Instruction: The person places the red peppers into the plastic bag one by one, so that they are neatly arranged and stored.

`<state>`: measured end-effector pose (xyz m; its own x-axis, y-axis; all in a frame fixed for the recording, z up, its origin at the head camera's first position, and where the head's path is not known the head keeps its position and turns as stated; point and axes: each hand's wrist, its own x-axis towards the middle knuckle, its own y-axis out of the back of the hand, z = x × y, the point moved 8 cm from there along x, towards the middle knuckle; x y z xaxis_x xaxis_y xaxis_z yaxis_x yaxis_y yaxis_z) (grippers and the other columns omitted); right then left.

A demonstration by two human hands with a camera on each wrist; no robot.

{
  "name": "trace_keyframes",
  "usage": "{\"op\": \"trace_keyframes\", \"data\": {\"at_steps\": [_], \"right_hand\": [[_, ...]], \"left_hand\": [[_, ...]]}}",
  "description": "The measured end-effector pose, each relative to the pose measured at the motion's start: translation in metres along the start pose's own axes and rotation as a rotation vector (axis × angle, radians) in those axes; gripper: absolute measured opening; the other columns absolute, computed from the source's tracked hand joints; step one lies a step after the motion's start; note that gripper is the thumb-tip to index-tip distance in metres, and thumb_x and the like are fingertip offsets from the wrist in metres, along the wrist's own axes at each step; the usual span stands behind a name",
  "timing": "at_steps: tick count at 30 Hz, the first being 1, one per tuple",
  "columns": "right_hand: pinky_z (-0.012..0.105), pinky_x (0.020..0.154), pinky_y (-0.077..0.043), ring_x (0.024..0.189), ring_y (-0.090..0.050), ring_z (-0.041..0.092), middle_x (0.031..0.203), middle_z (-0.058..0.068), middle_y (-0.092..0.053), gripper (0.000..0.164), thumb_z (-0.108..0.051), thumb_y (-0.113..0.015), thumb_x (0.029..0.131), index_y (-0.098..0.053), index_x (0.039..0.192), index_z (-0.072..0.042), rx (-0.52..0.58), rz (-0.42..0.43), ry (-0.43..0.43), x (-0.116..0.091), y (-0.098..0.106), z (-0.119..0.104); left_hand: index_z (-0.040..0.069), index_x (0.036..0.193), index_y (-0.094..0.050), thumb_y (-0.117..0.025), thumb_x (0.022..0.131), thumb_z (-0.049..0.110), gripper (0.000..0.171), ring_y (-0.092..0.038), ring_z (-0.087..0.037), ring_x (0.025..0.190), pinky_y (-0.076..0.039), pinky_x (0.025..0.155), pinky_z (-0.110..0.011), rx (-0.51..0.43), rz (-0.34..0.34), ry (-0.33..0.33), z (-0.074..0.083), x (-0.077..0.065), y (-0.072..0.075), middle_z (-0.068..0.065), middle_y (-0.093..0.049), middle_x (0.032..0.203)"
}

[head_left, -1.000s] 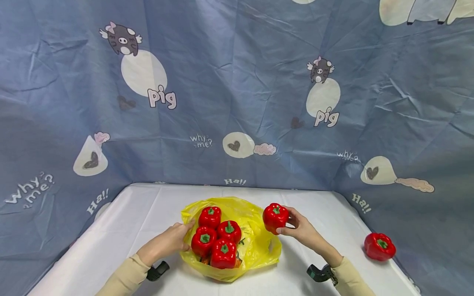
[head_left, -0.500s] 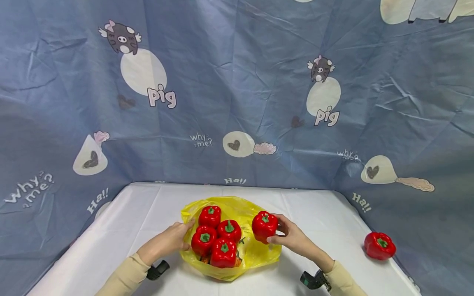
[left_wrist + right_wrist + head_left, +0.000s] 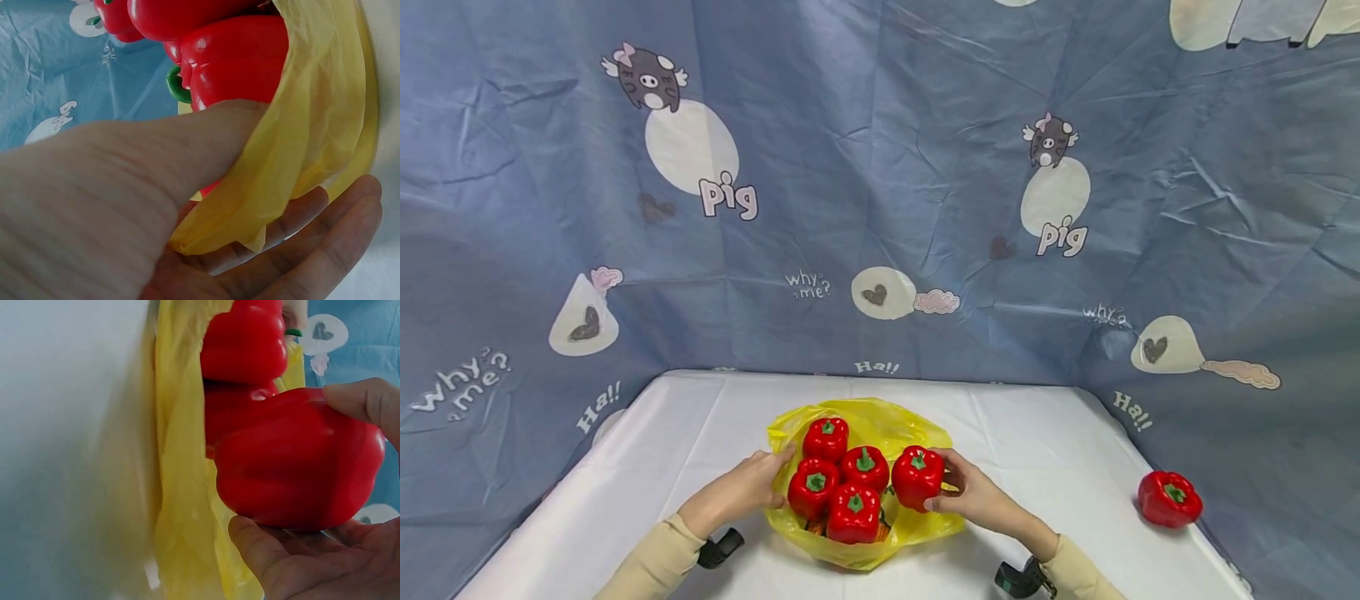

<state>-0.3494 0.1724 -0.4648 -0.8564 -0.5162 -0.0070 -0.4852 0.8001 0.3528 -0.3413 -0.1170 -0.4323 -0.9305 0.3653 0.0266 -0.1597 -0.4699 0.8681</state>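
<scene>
A yellow plastic bag point(image 3: 917, 429) lies spread open on the white table, with several red bell peppers point(image 3: 853, 512) standing inside, green stems up. My left hand point(image 3: 741, 487) holds the bag's left rim. In the left wrist view its thumb goes inside the yellow plastic point(image 3: 325, 112) and the fingers stay outside. My right hand point(image 3: 977, 496) grips another red bell pepper point(image 3: 917, 477) from its right side, over the bag's right part. The right wrist view shows thumb and fingers on opposite sides of this pepper point(image 3: 300, 462), close to the peppers in the bag.
One more red bell pepper point(image 3: 1169, 499) lies tilted near the right edge of the white table point(image 3: 700, 417). A blue printed cloth point(image 3: 820, 208) hangs behind the table and along its sides.
My right hand has carried its bell pepper left and toward me, from the bag's right edge to beside the other peppers. The left hand stays at the bag's rim.
</scene>
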Motion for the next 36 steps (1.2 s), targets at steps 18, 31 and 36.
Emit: {"op": "trace_keyframes", "data": {"at_steps": [18, 31, 36], "right_hand": [[0.037, 0.096, -0.050, 0.124, -0.052, 0.031, 0.139, 0.016, -0.049, 0.067, -0.015, -0.071, 0.085, -0.038, 0.141, -0.004, 0.036, -0.089, 0.011, 0.002, -0.025, 0.012], [0.039, 0.099, -0.047, 0.128, -0.049, 0.032, 0.140, 0.014, -0.048, 0.070, -0.016, -0.072, 0.084, -0.036, 0.143, -0.008, 0.011, -0.099, 0.006, 0.001, -0.028, 0.021], [0.036, 0.101, -0.045, 0.129, -0.047, 0.031, 0.142, 0.011, -0.047, 0.073, -0.019, -0.074, 0.083, -0.036, 0.145, -0.013, -0.026, -0.107, 0.030, 0.001, -0.027, 0.021]], "left_hand": [[-0.016, 0.136, -0.043, -0.081, 0.066, -0.004, 0.080, -0.053, -0.020, 0.078, -0.041, 0.063, -0.033, 0.007, 0.011, -0.017, 0.000, -0.001, 0.000, -0.033, -0.062, 0.117], [-0.017, 0.134, -0.045, -0.081, 0.066, -0.004, 0.078, -0.062, -0.032, 0.100, -0.048, 0.072, -0.038, 0.028, 0.016, -0.027, 0.001, -0.001, 0.000, -0.032, -0.060, 0.121], [-0.018, 0.133, -0.046, -0.081, 0.065, -0.004, 0.077, -0.062, -0.033, 0.100, -0.048, 0.071, -0.038, 0.030, 0.023, -0.028, 0.001, 0.000, -0.001, -0.033, -0.060, 0.121]]}}
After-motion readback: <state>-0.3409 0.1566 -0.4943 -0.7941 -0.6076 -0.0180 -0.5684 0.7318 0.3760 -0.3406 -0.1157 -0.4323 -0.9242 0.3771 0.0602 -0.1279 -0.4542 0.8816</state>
